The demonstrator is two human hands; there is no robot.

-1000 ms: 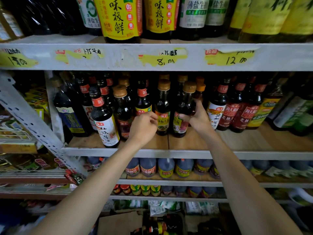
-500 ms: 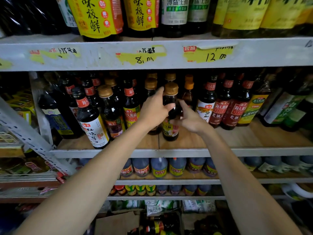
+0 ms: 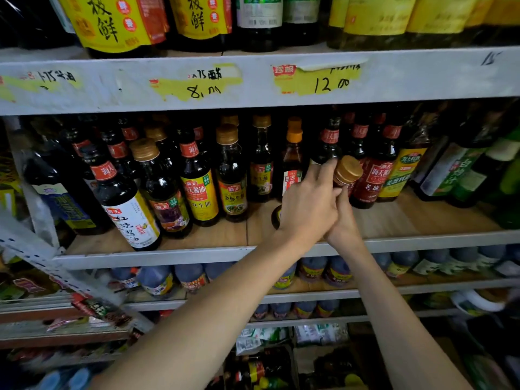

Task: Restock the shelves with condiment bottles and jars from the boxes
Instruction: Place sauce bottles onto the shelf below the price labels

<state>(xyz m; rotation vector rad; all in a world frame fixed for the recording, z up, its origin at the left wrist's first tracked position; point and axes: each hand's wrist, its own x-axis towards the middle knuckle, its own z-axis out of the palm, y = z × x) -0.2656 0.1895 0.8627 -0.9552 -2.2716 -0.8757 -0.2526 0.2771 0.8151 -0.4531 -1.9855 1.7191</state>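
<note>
Gripping one gold-capped bottle [image 3: 348, 170], two hands [image 3: 308, 205] [image 3: 345, 222]

Mid shelf, pale wooden shelf board [image 3: 422, 218]: bare strip along front edge R of centre, the widest way in. Narrower bare patch betw. yellow-labelled dark bottle [image 3: 233, 190] & left hand [image 3: 306, 204]. Centre slot taken: left hand + right hand [image 3: 344, 225] w/ tilted gold-capped dark glass bottle [image 3: 348, 170]. L half packed, white-labelled dark sauce bottle [image 3: 129, 218] foremost, near the edge. Red-labelled dark bottles [image 3: 375, 178] block rear R. White metal shelf rail [image 3: 422, 77] limits headroom.
</note>
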